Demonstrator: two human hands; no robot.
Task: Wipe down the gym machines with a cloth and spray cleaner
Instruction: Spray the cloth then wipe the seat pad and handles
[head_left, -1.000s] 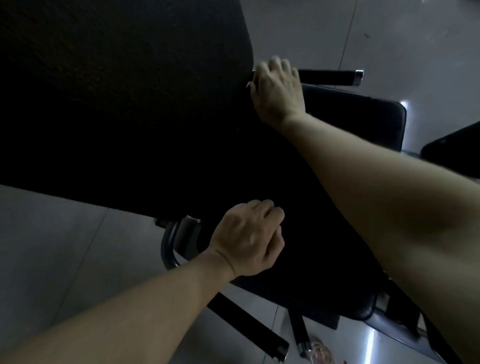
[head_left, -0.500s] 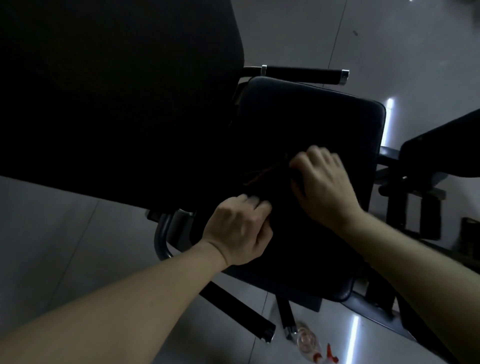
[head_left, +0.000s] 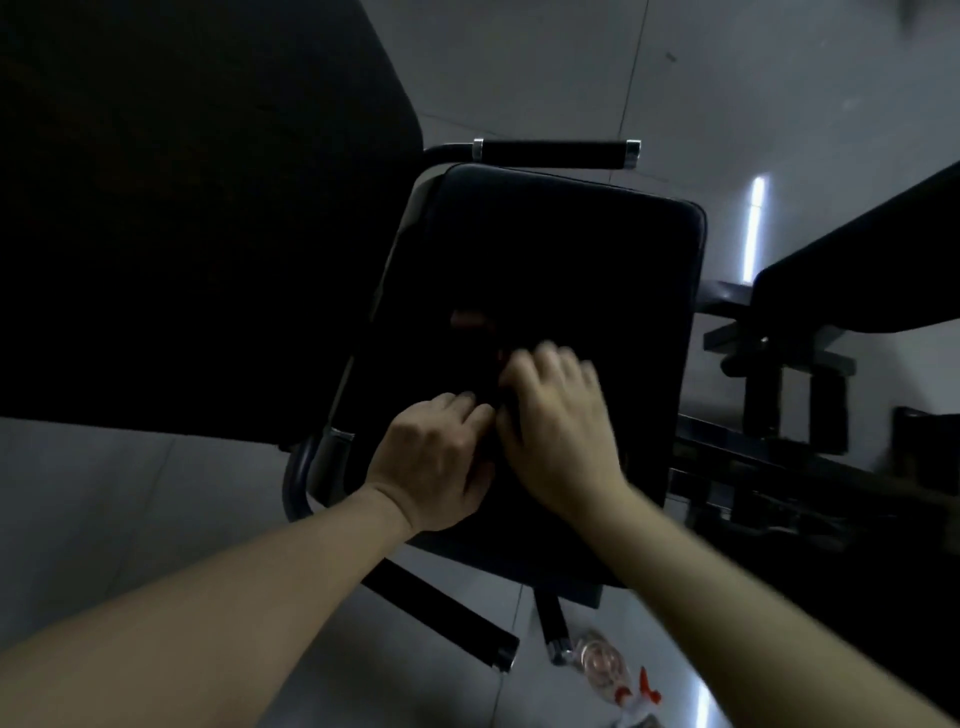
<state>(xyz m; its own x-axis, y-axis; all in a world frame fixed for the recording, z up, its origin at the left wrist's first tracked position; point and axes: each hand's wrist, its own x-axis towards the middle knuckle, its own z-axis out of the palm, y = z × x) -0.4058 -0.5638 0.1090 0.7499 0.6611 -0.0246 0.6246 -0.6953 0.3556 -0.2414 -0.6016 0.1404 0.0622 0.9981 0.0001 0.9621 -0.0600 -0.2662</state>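
Observation:
A black padded seat (head_left: 571, 249) of a gym machine fills the middle of the head view. On it lies a dark cloth (head_left: 470, 322) with a reddish edge, hard to tell from the pad in the dim light. My left hand (head_left: 436, 462) grips the cloth's near part with curled fingers. My right hand (head_left: 561, 426), blurred, sits just beside it with its fingers curled over the cloth. A clear spray bottle (head_left: 605, 665) with a red trigger lies on the floor below the seat.
A large black back pad (head_left: 182, 208) looms at the upper left. A black grip handle (head_left: 556, 154) runs behind the seat and another (head_left: 441, 608) sticks out below it. A second machine (head_left: 857, 280) stands at the right on the glossy tiled floor.
My right hand left the far handle, came down onto the seat and moved close beside my left hand on the cloth. My left hand stayed nearly where it was.

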